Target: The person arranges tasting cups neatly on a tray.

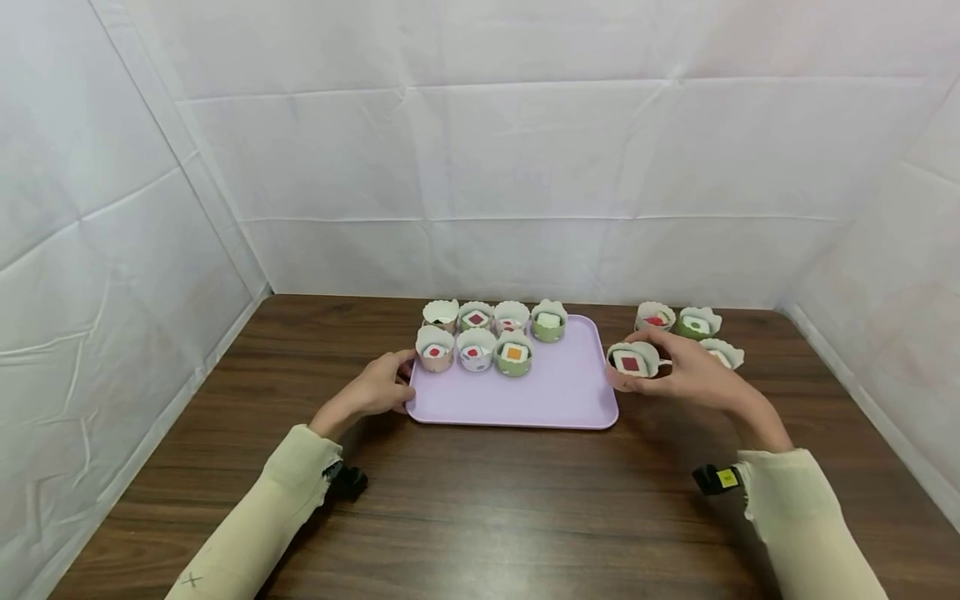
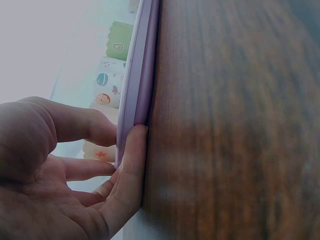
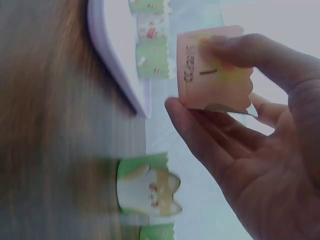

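Observation:
My right hand [image 1: 693, 371] holds a pink paper baking cup [image 1: 628, 364] over the right edge of the lilac tray [image 1: 555, 400], thumb on one side and fingers on the other. A white square piece with a dark red centre lies in that cup. In the right wrist view the pink cup [image 3: 215, 70] is off the table, with printed marks on its wall. At the tray's left edge my left hand [image 1: 382, 383] grips the rim, thumb and fingers on either side of it in the left wrist view. Several filled paper cups stand on the tray, including a green cup [image 1: 513, 354] with an orange-centred piece.
Right of the tray, partly behind my right hand, stand a pink cup with red filling [image 1: 655, 317], a green cup [image 1: 697, 322] and another cup [image 1: 723, 353]. White cloth [image 1: 525, 167] rises behind the brown wooden table [image 1: 525, 517] and at both sides.

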`<state>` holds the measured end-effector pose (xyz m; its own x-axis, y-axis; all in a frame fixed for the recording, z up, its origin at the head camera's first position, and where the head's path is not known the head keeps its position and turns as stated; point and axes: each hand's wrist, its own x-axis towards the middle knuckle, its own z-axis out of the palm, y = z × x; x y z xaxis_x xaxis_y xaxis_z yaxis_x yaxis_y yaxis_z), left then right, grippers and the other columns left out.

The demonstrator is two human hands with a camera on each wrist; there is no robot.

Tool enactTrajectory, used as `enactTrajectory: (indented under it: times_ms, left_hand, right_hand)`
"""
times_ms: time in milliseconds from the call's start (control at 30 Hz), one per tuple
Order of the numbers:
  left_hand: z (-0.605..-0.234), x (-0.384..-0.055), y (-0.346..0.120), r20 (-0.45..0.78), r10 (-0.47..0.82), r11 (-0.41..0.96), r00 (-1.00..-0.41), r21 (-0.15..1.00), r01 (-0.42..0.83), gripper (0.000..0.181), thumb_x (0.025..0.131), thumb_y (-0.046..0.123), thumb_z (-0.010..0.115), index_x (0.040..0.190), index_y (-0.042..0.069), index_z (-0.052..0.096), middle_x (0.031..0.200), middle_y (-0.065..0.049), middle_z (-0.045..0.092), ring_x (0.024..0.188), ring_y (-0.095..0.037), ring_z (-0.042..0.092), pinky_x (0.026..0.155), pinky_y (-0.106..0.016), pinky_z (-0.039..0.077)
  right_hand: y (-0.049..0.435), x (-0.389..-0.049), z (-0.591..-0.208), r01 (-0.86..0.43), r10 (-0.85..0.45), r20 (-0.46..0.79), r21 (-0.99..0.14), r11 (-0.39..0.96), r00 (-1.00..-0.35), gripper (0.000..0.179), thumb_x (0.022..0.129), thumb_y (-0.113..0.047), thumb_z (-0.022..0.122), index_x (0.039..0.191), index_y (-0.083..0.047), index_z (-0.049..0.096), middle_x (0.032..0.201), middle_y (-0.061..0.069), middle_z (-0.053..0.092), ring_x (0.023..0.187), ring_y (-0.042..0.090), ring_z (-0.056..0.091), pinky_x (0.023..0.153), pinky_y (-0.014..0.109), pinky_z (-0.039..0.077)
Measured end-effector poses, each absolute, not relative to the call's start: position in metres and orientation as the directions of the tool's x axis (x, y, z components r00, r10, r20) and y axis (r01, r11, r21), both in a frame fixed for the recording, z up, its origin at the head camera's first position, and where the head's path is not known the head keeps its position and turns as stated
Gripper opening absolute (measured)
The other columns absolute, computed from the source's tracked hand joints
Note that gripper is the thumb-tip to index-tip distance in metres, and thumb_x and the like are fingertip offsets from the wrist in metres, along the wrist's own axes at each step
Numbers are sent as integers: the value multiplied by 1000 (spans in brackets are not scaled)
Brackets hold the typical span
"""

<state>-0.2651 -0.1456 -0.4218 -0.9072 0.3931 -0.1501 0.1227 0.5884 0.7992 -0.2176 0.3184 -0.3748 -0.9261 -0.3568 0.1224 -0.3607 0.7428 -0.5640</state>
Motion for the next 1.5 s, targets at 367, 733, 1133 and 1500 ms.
enactTrajectory:
  times_ms: [367,733,1133,1500]
  left_hand:
    - [-422,-264,-146,-155,393,599,-906,791,124,78,83,-9,58,156,-11,30,122,-30,54,89,-23,63,67,-31,67]
    - [-423,-263,-148,-163,386,596,-908,796,110,78,83,-9,58,156,-11,31,123,-31,54,88,-24,64,67,-32,67]
    - [-422,-264,-147,-161,385,597,-909,794,113,78,82,-9,58,156,-11,31,122,-30,53,89,-23,63,67,-31,67]
    - [-422,-265,-145,-154,388,596,-909,794,120,77,83,-9,57,156,-11,32,122,-30,52,90,-23,62,66,-30,66]
  right_hand:
    - [292,-239,-379,-320,-293,137,-523,790,-946,57,84,-41,85,128,-13,63,114,13,70,97,21,61,83,31,51]
    - [251,-256,-389,-253,-219,127,-500,828,-967,65,87,-43,80,134,-4,58,123,20,69,103,31,62,83,39,51]
    - [213,-263,-398,-178,-153,90,-523,834,-984,69,87,-40,80,139,-3,56,136,24,64,120,41,60,95,53,53]
    - [207,-263,-403,-172,-136,106,-525,834,-985,66,86,-36,82,135,-1,56,135,23,63,119,44,60,97,54,53]
